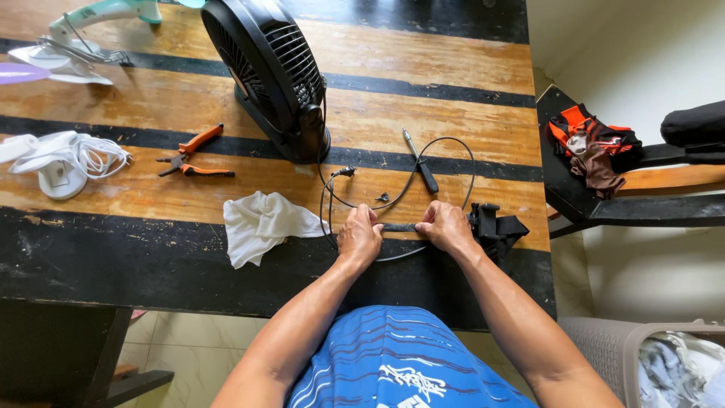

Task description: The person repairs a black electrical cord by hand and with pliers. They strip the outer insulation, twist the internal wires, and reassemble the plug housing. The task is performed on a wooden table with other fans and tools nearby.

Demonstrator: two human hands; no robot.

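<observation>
Low centre of the frame, left hand (pixel 359 236) and right hand (pixel 445 227) both close tightly on a black cable (pixel 399 227) between them.

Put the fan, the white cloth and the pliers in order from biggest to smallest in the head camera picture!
1. Fan
2. White cloth
3. Pliers
The fan stands taller, nearer the camera, so it may look extra big.

On the counter (pixel 453 68) — one black fan (pixel 268 72), one pair of orange-handled pliers (pixel 190 156), one white cloth (pixel 260 225), one screwdriver (pixel 420 160), one looped black cable (pixel 445 143), one small screw (pixel 383 198). Two hands — left hand (pixel 359 238), right hand (pixel 446 227). One grey basket (pixel 612 347).
</observation>
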